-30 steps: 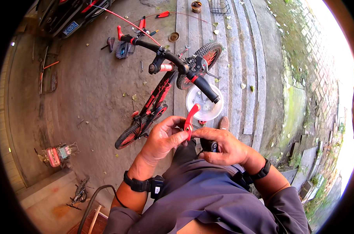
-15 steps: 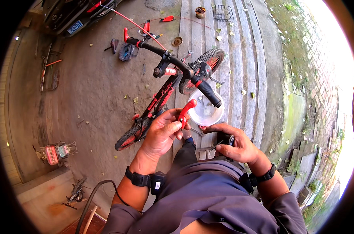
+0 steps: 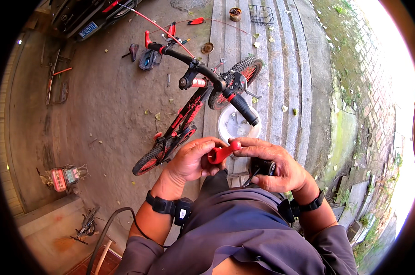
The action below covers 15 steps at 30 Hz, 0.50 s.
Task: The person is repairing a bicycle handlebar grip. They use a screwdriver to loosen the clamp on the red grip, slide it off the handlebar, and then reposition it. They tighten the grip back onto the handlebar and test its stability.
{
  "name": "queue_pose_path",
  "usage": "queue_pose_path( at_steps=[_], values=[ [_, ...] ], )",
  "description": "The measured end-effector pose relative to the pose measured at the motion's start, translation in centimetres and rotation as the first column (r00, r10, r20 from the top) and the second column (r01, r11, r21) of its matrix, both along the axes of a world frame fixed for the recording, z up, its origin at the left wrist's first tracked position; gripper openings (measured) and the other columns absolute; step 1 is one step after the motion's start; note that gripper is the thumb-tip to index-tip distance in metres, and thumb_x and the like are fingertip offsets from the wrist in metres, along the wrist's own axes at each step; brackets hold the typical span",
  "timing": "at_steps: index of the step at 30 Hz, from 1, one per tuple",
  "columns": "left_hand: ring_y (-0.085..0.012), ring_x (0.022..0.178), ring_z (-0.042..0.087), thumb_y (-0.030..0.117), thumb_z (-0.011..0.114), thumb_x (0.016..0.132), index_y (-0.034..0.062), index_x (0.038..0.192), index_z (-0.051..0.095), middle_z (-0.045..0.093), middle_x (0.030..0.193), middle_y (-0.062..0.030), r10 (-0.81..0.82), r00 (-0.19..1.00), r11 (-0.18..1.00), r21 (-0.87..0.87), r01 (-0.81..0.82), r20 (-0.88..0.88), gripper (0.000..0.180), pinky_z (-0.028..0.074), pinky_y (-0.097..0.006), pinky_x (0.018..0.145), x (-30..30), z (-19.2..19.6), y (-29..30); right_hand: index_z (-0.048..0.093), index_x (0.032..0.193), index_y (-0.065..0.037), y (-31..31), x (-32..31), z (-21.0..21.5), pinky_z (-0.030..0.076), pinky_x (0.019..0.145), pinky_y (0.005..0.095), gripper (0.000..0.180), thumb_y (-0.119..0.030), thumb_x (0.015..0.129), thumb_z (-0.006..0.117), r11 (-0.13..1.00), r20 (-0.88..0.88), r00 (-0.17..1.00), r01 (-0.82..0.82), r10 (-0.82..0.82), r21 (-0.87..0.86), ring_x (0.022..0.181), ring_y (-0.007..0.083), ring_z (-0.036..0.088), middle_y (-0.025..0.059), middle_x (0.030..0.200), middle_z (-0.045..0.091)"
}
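Observation:
Fingers closed, my left hand [image 3: 189, 160] grips a red bar end [image 3: 224, 152], its round clamp end between thumb and fingers. The fingertips of my right hand [image 3: 280, 165] touch the rounded tip of the same bar end. A black folding multi-tool [image 3: 265, 166] is held in the right palm, with a thin key sticking out toward the left. Just ahead stands a black and red bicycle [image 3: 187, 112], its handlebar [image 3: 182, 57] turned across my view. The near black grip [image 3: 245, 110] has an open-looking end; a similar red bar end [image 3: 147, 39] is on the far end.
A white bucket [image 3: 223, 126] stands under the near grip. A saddle [image 3: 133, 52], a clear container [image 3: 149, 60], red parts [image 3: 196, 21] and tools lie beyond the bicycle. A wire basket [image 3: 261, 15] and a small pot [image 3: 235, 14] sit farther off. A parked car [image 3: 70, 18] is at the upper left.
The red bar end has turned from nearly upright to lying more level, with its tip to the right. My right fingers have come up to its tip.

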<state>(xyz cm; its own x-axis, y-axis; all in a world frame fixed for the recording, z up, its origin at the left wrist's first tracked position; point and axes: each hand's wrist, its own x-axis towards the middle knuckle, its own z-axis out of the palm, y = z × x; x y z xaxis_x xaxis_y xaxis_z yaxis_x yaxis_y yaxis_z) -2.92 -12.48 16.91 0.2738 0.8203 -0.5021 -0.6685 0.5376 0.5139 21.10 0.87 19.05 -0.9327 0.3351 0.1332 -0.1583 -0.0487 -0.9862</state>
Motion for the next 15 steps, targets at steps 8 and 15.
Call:
queue_pose_path(
  at_steps=[8,15],
  values=[
    [-0.0181,0.064,0.063,0.04,0.053,0.103,0.0084,0.121,0.055,0.068,0.09,-0.0191,0.042,0.996,0.999,-0.029,-0.039,0.085,0.036,0.044,-0.024,0.05,1.8,-1.6,-0.6,0.059,0.135,0.002,0.1,-0.1,-0.3,0.035,0.112,0.0456,0.063,-0.023,0.079,0.074,0.999,0.035,0.998,0.048,-0.047,-0.011,0.133,0.037,0.05,0.0233,0.142,0.053],
    [-0.0173,0.073,0.067,0.035,0.06,0.101,0.008,0.125,0.054,0.068,0.104,-0.0196,-0.016,0.998,0.995,0.101,0.022,-0.058,0.037,0.043,-0.022,0.052,1.8,-1.2,-1.0,0.057,0.137,0.001,0.1,-0.4,-1.1,0.033,0.114,0.0464,0.065,-0.021,0.078,0.073,0.996,0.028,0.996,0.084,-0.083,-0.027,0.135,0.0371,0.048,0.0229,0.143,0.052]
  ],
)
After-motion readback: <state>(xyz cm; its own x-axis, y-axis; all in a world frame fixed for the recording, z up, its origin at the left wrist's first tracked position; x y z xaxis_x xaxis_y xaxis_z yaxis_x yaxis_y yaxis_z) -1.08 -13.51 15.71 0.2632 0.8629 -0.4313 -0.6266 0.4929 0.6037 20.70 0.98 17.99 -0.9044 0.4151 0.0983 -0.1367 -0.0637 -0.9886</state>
